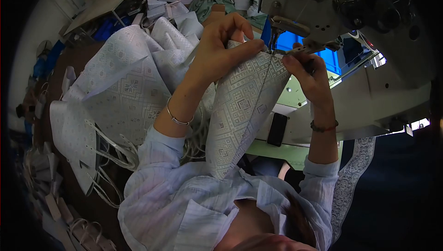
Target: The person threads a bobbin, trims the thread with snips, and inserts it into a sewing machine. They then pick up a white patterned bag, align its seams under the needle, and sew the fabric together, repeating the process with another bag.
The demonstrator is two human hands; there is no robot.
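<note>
In the head view, a folded patterned piece [244, 99] is held by both hands at its upper edge, just beside the needle area [273, 39] of a sewing machine [392, 94]; whether the cloth is touched by the needle cannot be told. The piece is tapered downward, its lower tip brought close to the front of the person's shirt [203, 205], and a long line is shown running down its face. At its upper left, the edge is gripped by the left hand [224, 48], with the thumb laid along it and the fingers curled. At the upper right corner, the cloth is pinched by the right hand [307, 73], its thumb and fingers drawn narrow. A thin bangle [179, 118] is worn on the left wrist and a beaded bracelet [324, 126] on the right. Below the right hand, a dark phone [277, 129] is laid on the pale green bench [260, 149]. To the left, a heap of similar cloth [134, 89] is seen, with pale cords [110, 152] hanging from it. A blue bin [330, 59] is partly seen behind the right hand, and a patterned strip [353, 182] is draped at the lower right.
</note>
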